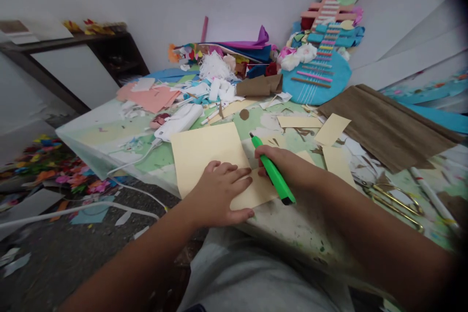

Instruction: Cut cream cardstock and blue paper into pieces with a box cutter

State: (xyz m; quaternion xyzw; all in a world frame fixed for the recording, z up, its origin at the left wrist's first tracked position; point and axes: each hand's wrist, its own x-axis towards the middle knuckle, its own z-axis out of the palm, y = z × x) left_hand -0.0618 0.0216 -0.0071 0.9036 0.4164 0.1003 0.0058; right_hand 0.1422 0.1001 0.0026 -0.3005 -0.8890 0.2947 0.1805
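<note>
My left hand (223,192) lies flat with fingers spread on a cream sheet of paper (204,148) at the front edge of the table. In my right hand (283,163) is a green utility knife (272,170), or a marker of that shape; its dark tip points away from me and rests above the paper's right side. Several cut cream strips (332,129) lie to the right of it. Part of the sheet is hidden under both hands.
A white glue gun or power strip (179,122) with a cable sits left of the sheet. Brass-handled scissors (397,200) and brown paper (387,126) lie at the right. A blue paper guitar (318,75) leans at the back. Paper scraps (219,85) pile up behind.
</note>
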